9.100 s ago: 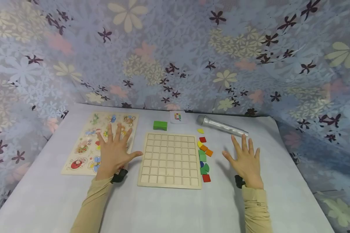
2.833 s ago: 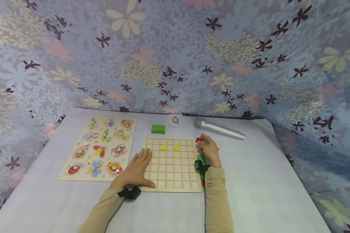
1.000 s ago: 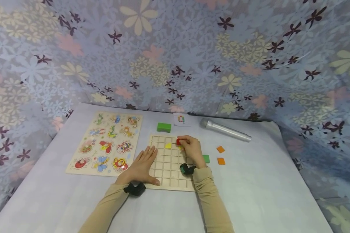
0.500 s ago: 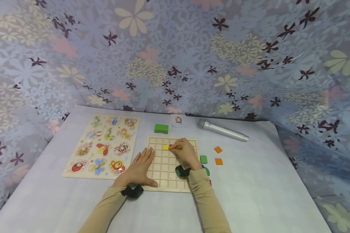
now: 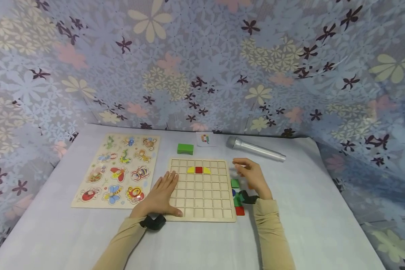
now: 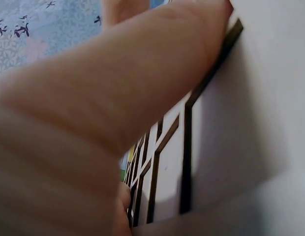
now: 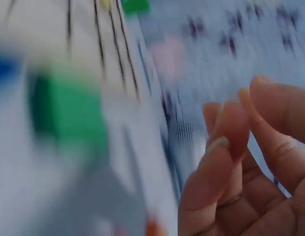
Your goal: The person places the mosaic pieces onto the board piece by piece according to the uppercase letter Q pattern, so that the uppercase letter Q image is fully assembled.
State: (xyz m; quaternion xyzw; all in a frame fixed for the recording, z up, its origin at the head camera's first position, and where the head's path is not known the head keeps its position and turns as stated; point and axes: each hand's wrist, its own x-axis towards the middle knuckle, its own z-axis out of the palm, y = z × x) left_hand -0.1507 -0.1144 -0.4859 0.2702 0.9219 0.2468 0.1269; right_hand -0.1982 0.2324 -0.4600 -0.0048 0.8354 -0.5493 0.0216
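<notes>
My left hand (image 5: 158, 195) lies flat with spread fingers on the left edge of the wooden grid board (image 5: 199, 202). In an upper row of the board, a red square tile (image 5: 198, 170) sits between two yellow tiles (image 5: 191, 170). My right hand (image 5: 253, 175) hovers right of the board, fingers loosely bent and nothing between them in the right wrist view. Below it, beside the board's right edge, are a green square tile (image 5: 234, 183), a blue piece (image 5: 234, 192), more green pieces and a red tile (image 5: 240, 211). The hand hides the orange tiles in the head view.
A wooden picture puzzle of insects and animals (image 5: 116, 170) lies at the left. Behind the board are a green arched block (image 5: 185, 149), a small pattern card (image 5: 205, 139) and a silver microphone (image 5: 256, 149). A flowered cloth (image 5: 202, 75) hangs at the table's back.
The red square tile, pinched by my right hand earlier, now sits on the board between the yellow tiles. My right hand has let go and moved right; my left hand has stayed.
</notes>
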